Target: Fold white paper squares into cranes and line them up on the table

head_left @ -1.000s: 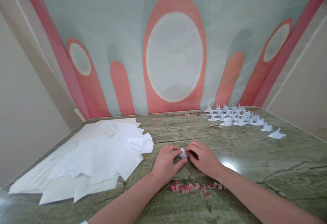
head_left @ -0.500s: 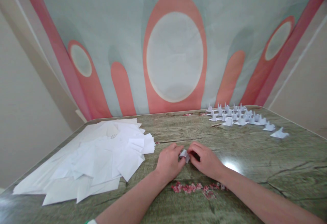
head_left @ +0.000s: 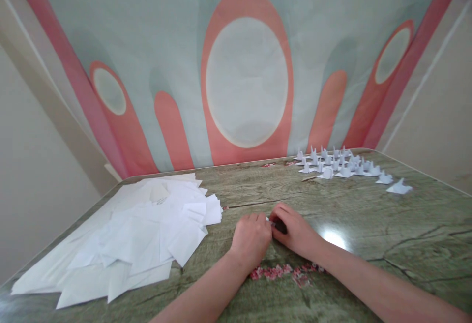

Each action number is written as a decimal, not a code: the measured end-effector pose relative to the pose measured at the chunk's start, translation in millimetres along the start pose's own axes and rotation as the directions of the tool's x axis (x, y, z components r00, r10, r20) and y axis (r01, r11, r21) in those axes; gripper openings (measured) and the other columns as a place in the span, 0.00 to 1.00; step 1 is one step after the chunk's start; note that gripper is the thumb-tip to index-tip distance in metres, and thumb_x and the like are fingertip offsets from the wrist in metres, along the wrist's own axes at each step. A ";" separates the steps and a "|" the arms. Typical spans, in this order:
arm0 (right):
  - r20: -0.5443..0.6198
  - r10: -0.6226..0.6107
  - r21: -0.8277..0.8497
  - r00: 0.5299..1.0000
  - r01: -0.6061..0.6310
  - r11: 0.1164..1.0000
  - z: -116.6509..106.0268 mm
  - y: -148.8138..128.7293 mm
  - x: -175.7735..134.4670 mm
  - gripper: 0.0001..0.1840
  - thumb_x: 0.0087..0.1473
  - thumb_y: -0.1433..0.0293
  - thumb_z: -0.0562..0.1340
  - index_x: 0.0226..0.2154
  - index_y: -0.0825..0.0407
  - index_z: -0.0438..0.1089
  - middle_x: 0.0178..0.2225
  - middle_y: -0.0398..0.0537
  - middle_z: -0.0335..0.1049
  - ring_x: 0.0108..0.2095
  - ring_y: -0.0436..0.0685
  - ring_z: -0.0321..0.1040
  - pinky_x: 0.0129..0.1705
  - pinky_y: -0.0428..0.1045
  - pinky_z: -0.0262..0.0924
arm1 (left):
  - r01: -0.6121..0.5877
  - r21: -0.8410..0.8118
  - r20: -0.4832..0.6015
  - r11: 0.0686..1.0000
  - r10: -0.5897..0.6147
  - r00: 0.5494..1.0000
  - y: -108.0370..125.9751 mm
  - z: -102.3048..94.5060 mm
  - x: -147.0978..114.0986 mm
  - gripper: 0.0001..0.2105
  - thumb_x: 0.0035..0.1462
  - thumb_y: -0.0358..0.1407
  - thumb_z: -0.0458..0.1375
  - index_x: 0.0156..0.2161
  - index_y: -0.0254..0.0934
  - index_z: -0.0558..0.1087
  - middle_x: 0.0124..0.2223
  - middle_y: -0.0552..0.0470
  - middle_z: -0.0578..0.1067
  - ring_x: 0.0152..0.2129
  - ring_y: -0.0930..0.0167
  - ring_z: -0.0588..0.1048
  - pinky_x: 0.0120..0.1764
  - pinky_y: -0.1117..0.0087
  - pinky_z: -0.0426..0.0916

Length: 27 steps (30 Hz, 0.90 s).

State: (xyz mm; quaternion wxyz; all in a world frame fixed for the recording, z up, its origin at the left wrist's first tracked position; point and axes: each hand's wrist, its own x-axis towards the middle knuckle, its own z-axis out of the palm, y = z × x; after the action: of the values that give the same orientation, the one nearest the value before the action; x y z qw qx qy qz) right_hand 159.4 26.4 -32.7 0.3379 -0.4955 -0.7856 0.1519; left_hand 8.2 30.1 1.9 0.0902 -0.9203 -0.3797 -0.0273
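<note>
A backdrop (head_left: pixel 250 155) with coral arches and pale ovals rises beyond the hands, behind a wood-patterned surface (head_left: pixel 368 215). Well to the left of both hands spreads a loose pile of white paper sheets (head_left: pixel 147 229), overlapping at many angles. Next comes the left hand (head_left: pixel 252 237), back upward, fingers curled narrow over 1 small folded paper piece (head_left: pixel 268 220). That piece sits between the 2 hands at their fingertips, mostly hidden, so its exact folds cannot be told. A printed band of pink blossoms (head_left: pixel 273 271) lies nearer than the fingertips, between the forearms. The right hand (head_left: pixel 295 229) pinches the piece from its side, thumb and forefinger close together.

For such small folds, the left hand would best hold the paper firm while the right lines up the edges before pressing the crease; hard squeezing could crumple it. Beyond the right hand stand rows of folded paper figures (head_left: pixel 344 170), points upward.
</note>
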 end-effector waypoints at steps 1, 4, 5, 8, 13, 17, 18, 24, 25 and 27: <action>0.001 -0.001 -0.003 1.000 0.001 1.000 0.7 0.7 0.2 0.06 0.46 0.77 0.57 0.29 0.52 0.62 0.31 0.47 0.61 0.34 0.55 0.59 0.36 0.49 0.56 | -0.007 0.003 -0.008 1.000 0.007 1.000 0.4 -0.3 -0.7 0.07 0.54 0.24 0.50 0.32 0.31 0.70 0.31 0.43 0.71 0.32 0.61 0.72 0.31 0.64 0.66; 0.004 -0.005 0.005 1.000 0.005 1.000 2.6 2.6 1.2 0.07 0.45 0.77 0.58 0.30 0.53 0.62 0.31 0.47 0.62 0.34 0.55 0.59 0.36 0.49 0.56 | -0.002 0.027 0.002 1.000 0.002 1.000 3.1 -0.8 -2.5 0.07 0.55 0.23 0.49 0.34 0.30 0.69 0.32 0.44 0.72 0.30 0.62 0.72 0.30 0.64 0.66; 0.006 -0.004 0.010 1.000 0.004 1.000 3.0 2.9 1.5 0.08 0.44 0.77 0.58 0.31 0.53 0.62 0.32 0.47 0.62 0.34 0.55 0.58 0.36 0.49 0.55 | 0.006 0.036 0.009 0.999 -0.007 1.000 4.3 -0.9 -3.0 0.08 0.55 0.23 0.48 0.35 0.30 0.69 0.32 0.44 0.72 0.29 0.63 0.72 0.29 0.64 0.67; 0.009 0.003 0.011 1.000 -0.004 1.000 3.3 2.7 2.0 0.09 0.43 0.77 0.59 0.31 0.53 0.63 0.32 0.47 0.62 0.35 0.55 0.58 0.37 0.49 0.55 | 0.019 0.044 0.016 0.999 -0.020 1.000 5.9 -0.6 -3.9 0.08 0.55 0.23 0.47 0.35 0.31 0.68 0.33 0.46 0.72 0.29 0.63 0.72 0.30 0.64 0.67; 0.018 0.020 -0.013 1.000 -0.019 1.000 1.8 0.1 2.5 0.08 0.43 0.77 0.58 0.30 0.53 0.63 0.32 0.47 0.62 0.35 0.55 0.58 0.37 0.50 0.55 | 0.040 -0.029 -0.029 0.999 -0.041 0.999 -3.0 5.2 -1.4 0.07 0.53 0.24 0.49 0.35 0.34 0.68 0.34 0.48 0.72 0.30 0.65 0.71 0.33 0.65 0.66; 0.011 0.039 -0.022 0.999 -0.039 0.999 1.1 -0.8 2.3 0.05 0.45 0.75 0.58 0.29 0.53 0.63 0.32 0.48 0.62 0.36 0.56 0.59 0.38 0.50 0.55 | 0.066 -0.106 -0.088 0.992 -0.075 0.993 -11.8 10.2 3.3 0.06 0.53 0.25 0.50 0.34 0.35 0.68 0.34 0.49 0.72 0.33 0.65 0.70 0.36 0.66 0.65; 0.010 0.043 -0.021 0.999 -0.042 0.999 1.0 -0.6 2.2 0.05 0.45 0.75 0.58 0.30 0.53 0.63 0.33 0.48 0.62 0.36 0.56 0.59 0.38 0.50 0.55 | 0.070 -0.114 -0.090 0.991 -0.080 0.993 -12.8 10.7 4.1 0.06 0.53 0.25 0.50 0.34 0.35 0.68 0.34 0.49 0.72 0.33 0.66 0.70 0.35 0.67 0.64; 0.011 0.054 -0.023 0.998 -0.053 0.998 1.4 0.4 2.6 0.05 0.46 0.73 0.58 0.30 0.53 0.63 0.32 0.47 0.61 0.35 0.55 0.59 0.37 0.49 0.55 | 0.089 -0.074 -0.092 0.993 -0.096 0.991 -12.5 11.0 3.6 0.05 0.54 0.29 0.51 0.31 0.36 0.68 0.30 0.50 0.73 0.30 0.65 0.70 0.33 0.66 0.62; 0.010 0.054 -0.023 0.998 -0.054 0.998 1.4 0.2 2.7 0.05 0.46 0.73 0.58 0.30 0.53 0.62 0.32 0.47 0.61 0.35 0.55 0.59 0.37 0.49 0.55 | 0.097 -0.078 -0.095 0.992 -0.104 0.990 -12.5 11.6 3.2 0.04 0.54 0.29 0.51 0.31 0.36 0.68 0.30 0.50 0.73 0.30 0.65 0.70 0.33 0.67 0.61; 0.009 0.056 -0.022 0.998 -0.056 0.998 1.3 -0.5 2.7 0.06 0.45 0.74 0.59 0.30 0.52 0.62 0.32 0.47 0.62 0.35 0.55 0.59 0.37 0.49 0.55 | 0.110 -0.099 -0.103 0.989 -0.120 0.987 -13.1 13.7 2.6 0.03 0.54 0.31 0.52 0.32 0.37 0.68 0.31 0.50 0.72 0.31 0.65 0.70 0.33 0.67 0.61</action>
State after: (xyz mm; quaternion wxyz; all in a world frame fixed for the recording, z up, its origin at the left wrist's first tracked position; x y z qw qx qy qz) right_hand 157.4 28.7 -32.4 0.3241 -0.5202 -0.7748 0.1551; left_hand 0.6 43.6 -9.3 0.0659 -0.8973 -0.4249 -0.1002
